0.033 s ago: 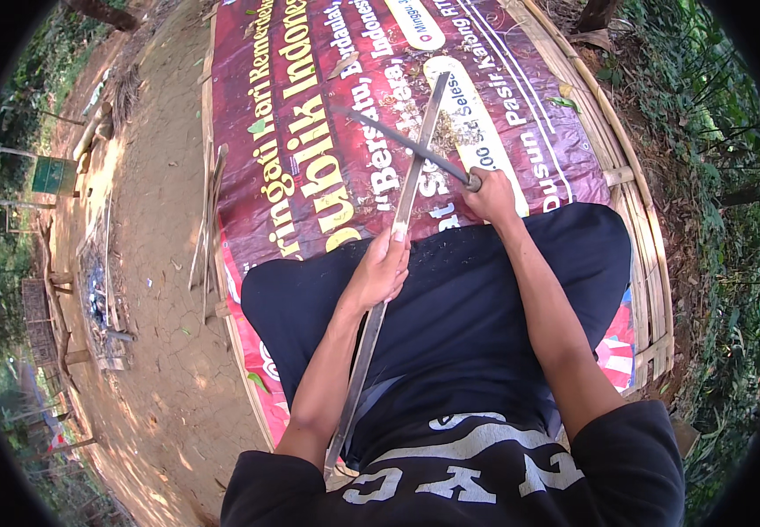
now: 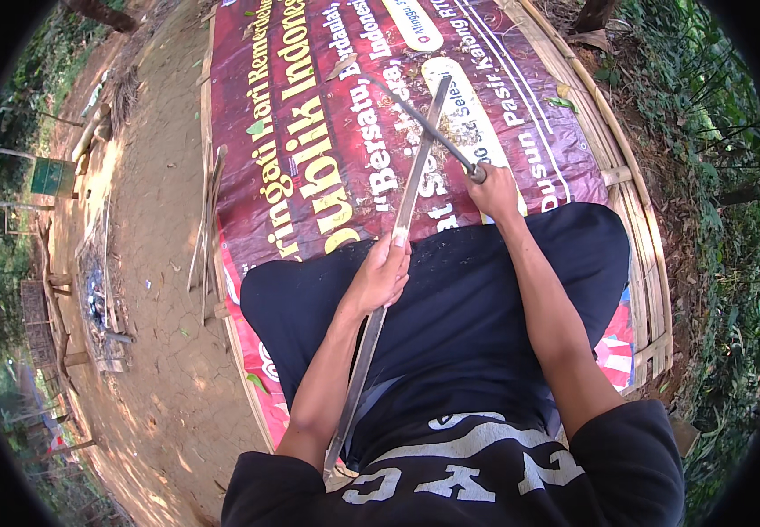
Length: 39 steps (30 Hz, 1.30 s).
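My left hand (image 2: 382,274) is closed round the middle of a long, narrow flat strip (image 2: 416,178), which looks like split bamboo. The strip slants from beside my left upper arm, over my lap, to a far end above the banner. In my right hand (image 2: 496,193) is the handle of a knife (image 2: 455,151) with a long, thin dark blade. Its blade points up and left and crosses the strip near the far end; whether the edge bites into it I cannot tell. Fine shavings (image 2: 463,119) lie scattered on the banner beyond.
I sit cross-legged on a dark red printed banner (image 2: 257,189) spread over a bamboo platform (image 2: 635,206). Thin sticks (image 2: 208,220) lean at its left edge, next to bare cracked earth (image 2: 156,193). Green plants (image 2: 740,290) grow along the right side.
The knife blade has tilted more steeply, its tip slightly farther up and right. My right hand has shifted a little; my left hand and the strip have barely moved.
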Each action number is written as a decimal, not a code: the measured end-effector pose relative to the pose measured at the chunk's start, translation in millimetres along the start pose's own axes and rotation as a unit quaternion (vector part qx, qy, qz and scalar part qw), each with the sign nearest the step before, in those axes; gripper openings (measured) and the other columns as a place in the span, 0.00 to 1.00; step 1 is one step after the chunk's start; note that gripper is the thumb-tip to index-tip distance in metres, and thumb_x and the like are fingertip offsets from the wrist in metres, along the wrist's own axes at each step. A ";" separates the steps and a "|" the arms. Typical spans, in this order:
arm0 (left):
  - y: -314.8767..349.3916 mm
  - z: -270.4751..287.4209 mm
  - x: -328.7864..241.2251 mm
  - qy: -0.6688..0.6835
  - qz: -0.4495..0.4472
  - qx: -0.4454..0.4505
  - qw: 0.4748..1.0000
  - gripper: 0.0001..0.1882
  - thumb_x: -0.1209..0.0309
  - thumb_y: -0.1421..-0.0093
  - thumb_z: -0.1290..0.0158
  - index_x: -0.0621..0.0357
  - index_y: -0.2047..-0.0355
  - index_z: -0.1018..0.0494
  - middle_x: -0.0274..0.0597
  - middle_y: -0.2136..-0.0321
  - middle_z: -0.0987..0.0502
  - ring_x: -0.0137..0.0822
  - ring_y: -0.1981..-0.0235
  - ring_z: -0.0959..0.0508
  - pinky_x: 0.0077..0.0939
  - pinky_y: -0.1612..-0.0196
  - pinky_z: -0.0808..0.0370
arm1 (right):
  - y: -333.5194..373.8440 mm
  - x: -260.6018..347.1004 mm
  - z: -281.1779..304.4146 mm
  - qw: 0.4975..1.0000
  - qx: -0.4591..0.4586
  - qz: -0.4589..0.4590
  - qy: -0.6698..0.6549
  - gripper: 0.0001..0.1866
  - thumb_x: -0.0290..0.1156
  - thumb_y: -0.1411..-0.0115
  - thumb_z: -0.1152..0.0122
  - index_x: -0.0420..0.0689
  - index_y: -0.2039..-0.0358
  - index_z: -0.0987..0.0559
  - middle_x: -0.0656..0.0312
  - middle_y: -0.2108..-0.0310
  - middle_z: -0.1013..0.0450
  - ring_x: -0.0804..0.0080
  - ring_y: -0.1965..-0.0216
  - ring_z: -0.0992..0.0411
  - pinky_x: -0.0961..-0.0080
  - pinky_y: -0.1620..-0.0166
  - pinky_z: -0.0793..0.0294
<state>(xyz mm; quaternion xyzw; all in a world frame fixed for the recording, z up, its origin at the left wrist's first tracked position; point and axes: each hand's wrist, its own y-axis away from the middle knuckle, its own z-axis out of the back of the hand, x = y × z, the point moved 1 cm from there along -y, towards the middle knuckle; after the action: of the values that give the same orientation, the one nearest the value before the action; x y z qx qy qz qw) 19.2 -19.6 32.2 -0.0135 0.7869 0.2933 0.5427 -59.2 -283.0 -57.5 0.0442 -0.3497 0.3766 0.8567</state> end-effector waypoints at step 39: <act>-1.8 4.9 0.3 0.069 -0.014 0.008 0.998 0.21 0.50 0.23 0.66 0.55 0.61 0.39 0.26 0.83 0.45 0.18 0.91 0.46 0.17 0.92 0.46 | 14.8 27.6 -4.8 0.984 0.075 0.161 -0.002 0.09 0.34 0.51 0.35 0.42 0.77 0.21 0.45 0.82 0.25 0.43 0.76 0.24 0.51 0.68 0.24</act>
<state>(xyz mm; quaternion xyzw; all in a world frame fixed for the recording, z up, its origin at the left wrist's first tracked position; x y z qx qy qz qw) 23.9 -18.6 30.0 -0.0400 0.8245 0.2776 0.4915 -53.4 -253.9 -46.4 0.0521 -0.3246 0.5351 0.7782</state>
